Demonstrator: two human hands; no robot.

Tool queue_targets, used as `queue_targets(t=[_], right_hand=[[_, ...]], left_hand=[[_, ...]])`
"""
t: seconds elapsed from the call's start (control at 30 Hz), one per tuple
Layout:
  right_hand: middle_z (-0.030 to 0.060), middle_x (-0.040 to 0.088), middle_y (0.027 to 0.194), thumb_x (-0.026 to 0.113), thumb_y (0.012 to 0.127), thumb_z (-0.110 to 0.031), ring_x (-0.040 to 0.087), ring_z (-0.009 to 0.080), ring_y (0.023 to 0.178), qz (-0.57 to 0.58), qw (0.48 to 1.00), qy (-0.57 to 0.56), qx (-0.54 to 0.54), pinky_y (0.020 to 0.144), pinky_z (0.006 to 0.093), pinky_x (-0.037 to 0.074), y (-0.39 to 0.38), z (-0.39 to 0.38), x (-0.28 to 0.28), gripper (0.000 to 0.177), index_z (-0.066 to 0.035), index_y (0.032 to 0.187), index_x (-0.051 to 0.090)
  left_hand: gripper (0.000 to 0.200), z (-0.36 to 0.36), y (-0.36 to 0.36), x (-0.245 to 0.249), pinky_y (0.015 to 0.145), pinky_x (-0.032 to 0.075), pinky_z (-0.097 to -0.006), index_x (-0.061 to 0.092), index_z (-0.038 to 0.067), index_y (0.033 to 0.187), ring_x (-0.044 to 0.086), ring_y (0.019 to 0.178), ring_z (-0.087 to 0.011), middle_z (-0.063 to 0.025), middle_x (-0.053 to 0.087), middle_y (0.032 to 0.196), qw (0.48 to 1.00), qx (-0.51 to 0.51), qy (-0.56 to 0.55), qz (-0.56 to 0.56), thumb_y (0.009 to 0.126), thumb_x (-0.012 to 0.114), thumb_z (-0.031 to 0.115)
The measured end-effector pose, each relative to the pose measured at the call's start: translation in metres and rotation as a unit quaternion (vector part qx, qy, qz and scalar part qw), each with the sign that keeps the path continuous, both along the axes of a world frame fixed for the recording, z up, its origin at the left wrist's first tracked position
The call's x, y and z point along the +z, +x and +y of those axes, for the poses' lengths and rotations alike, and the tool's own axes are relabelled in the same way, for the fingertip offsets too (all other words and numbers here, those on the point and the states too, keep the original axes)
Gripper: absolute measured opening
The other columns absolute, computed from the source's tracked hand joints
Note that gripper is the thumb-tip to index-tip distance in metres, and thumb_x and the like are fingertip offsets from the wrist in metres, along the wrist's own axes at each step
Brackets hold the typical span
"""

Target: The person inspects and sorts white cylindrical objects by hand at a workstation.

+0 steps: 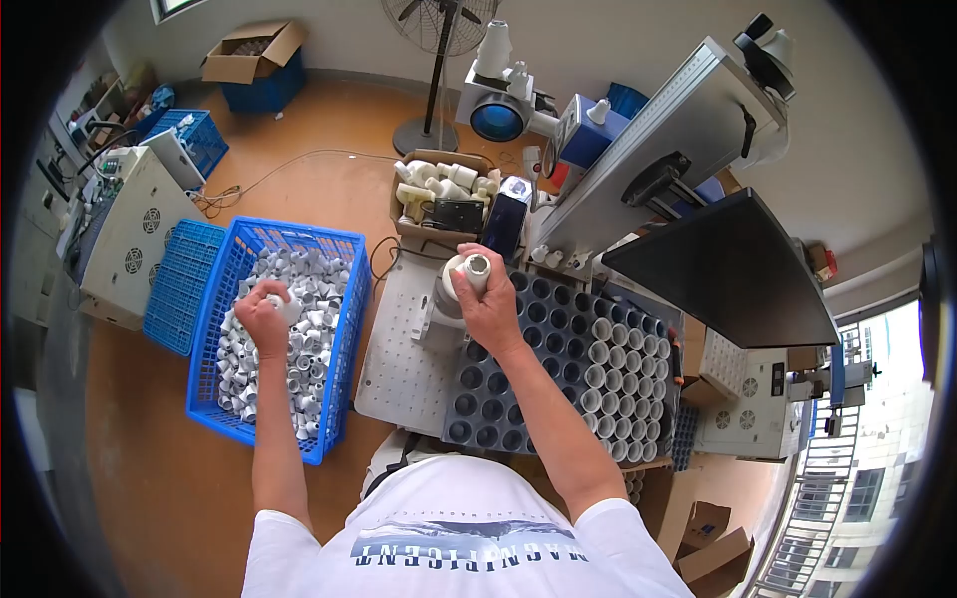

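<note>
A: Nearest, low in the frame: black tray (pixel 488 394) on the tabletop (pixel 399 359). How full?
B: About a third, at a guess. Seated fittings (pixel 618 389) only in the right-hand cells, with bare cells left and middle.
A: And mid-frame?
B: Right hand (pixel 490 304) with fingers clenched round a white fitting (pixel 477 269), over the tray's upper left corner. Left hand (pixel 262 317) with fingers closed on a second fitting (pixel 286 307), down in the blue crate (pixel 351 319), left of centre.
A: Much left in there?
B: Plenty, heaped high. Farther up, more in a cardboard box (pixel 439 189).
</note>
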State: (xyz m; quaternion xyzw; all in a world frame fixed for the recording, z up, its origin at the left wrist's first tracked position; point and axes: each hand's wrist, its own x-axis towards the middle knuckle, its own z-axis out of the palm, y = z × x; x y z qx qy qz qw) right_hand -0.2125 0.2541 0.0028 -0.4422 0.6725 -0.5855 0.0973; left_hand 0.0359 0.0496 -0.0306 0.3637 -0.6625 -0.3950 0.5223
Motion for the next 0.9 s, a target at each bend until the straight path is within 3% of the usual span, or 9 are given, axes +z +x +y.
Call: queue_targets(t=[0.1, 0.2, 0.3, 0.37, 0.4, 0.53, 0.63, 0.77, 0.9], right_hand=[[0.0174, 0.054, 0.123, 0.067, 0.087, -0.022, 0.053, 0.0344, 0.111, 0.102, 0.994, -0.034, -0.019, 0.095, 0.0406, 0.043, -0.006, -0.008, -0.008, 0.035, -0.005, 0.113, 0.05], [0.0185, 0.055, 0.123, 0.069, 0.085, -0.026, 0.053, 0.0361, 0.11, 0.142, 0.989, -0.025, -0.034, 0.095, 0.0441, 0.042, -0.009, -0.007, -0.014, 0.039, -0.004, 0.112, 0.051], [0.019, 0.055, 0.124, 0.069, 0.086, -0.028, 0.054, 0.0365, 0.11, 0.164, 0.984, -0.031, -0.054, 0.095, 0.0441, 0.042, -0.008, -0.005, -0.016, 0.042, -0.003, 0.115, 0.051], [0.0199, 0.053, 0.128, 0.066, 0.087, -0.028, 0.052, 0.0371, 0.114, 0.151, 0.986, -0.022, -0.065, 0.1, 0.0431, 0.04, -0.005, 0.002, -0.02, 0.05, -0.002, 0.127, 0.048], [0.0201, 0.052, 0.13, 0.065, 0.088, -0.026, 0.05, 0.0366, 0.119, 0.131, 0.989, -0.006, -0.061, 0.102, 0.0418, 0.038, -0.003, 0.007, -0.021, 0.052, -0.002, 0.13, 0.046], [0.0217, 0.049, 0.134, 0.063, 0.089, -0.028, 0.045, 0.0371, 0.127, 0.079, 0.996, 0.012, -0.043, 0.108, 0.0404, 0.034, 0.0, 0.04, -0.031, 0.062, -0.002, 0.14, 0.039], [0.0228, 0.045, 0.138, 0.062, 0.089, -0.031, 0.042, 0.0389, 0.128, 0.115, 0.985, 0.129, -0.026, 0.106, 0.0437, 0.035, -0.015, 0.1, -0.061, 0.064, -0.002, 0.141, 0.037], [0.0218, 0.043, 0.139, 0.064, 0.084, -0.024, 0.043, 0.0379, 0.127, 0.135, 0.954, 0.231, -0.133, 0.105, 0.0447, 0.036, -0.082, 0.179, -0.099, 0.062, -0.002, 0.138, 0.041], [0.0206, 0.045, 0.135, 0.067, 0.078, -0.024, 0.042, 0.0407, 0.125, 0.193, 0.846, 0.418, -0.271, 0.102, 0.0509, 0.037, -0.143, 0.219, -0.103, 0.062, -0.007, 0.134, 0.045]], left_hand=[[0.024, -0.038, 0.092, -0.085, 0.07, 0.045, -0.0298, 0.055, -0.005, 0.059, 0.058, 0.066, -0.019, -0.0098, 0.06, 0.065, 0.995, 0.069, -0.01, -0.077, 0.068, 0.037, 0.008], [0.023, -0.037, 0.136, -0.118, 0.075, 0.048, -0.0339, 0.059, -0.007, 0.069, 0.06, 0.07, -0.0222, -0.013, 0.063, 0.071, 0.972, 0.158, 0.021, -0.173, 0.07, 0.038, 0.002], [0.023, -0.02, 0.135, -0.119, 0.077, 0.048, -0.0344, 0.06, -0.007, 0.073, 0.06, 0.072, -0.0223, -0.0136, 0.063, 0.073, 0.959, 0.187, 0.041, -0.208, 0.07, 0.039, 0.001], [0.025, -0.009, 0.131, -0.134, 0.076, 0.049, -0.0342, 0.062, -0.006, 0.074, 0.06, 0.072, -0.0224, -0.013, 0.064, 0.073, 0.963, 0.157, 0.033, -0.217, 0.07, 0.038, 0.001], [0.025, -0.003, 0.13, -0.145, 0.077, 0.048, -0.0332, 0.062, -0.006, 0.074, 0.06, 0.073, -0.0219, -0.0123, 0.064, 0.074, 0.982, 0.097, 0.041, -0.156, 0.07, 0.039, 0.001], [0.025, 0.045, 0.113, -0.17, 0.078, 0.047, -0.0316, 0.062, -0.005, 0.072, 0.06, 0.074, -0.0207, -0.0115, 0.065, 0.075, 0.981, 0.1, 0.12, -0.116, 0.07, 0.039, 0.001], [0.024, 0.089, 0.104, -0.172, 0.074, 0.047, -0.0303, 0.062, -0.005, 0.072, 0.059, 0.071, -0.0189, -0.0102, 0.064, 0.073, 0.974, 0.094, 0.14, -0.15, 0.07, 0.039, 0.001], [0.024, 0.144, 0.105, -0.185, 0.065, 0.044, -0.0287, 0.063, -0.004, 0.072, 0.055, 0.066, -0.016, -0.0084, 0.061, 0.067, 0.971, 0.051, 0.147, -0.179, 0.068, 0.039, 0.0], [0.023, 0.184, 0.087, -0.172, 0.061, 0.044, -0.0312, 0.062, -0.004, 0.07, 0.055, 0.061, -0.0179, -0.0085, 0.06, 0.064, 0.946, -0.04, 0.203, -0.25, 0.067, 0.04, 0.001]])
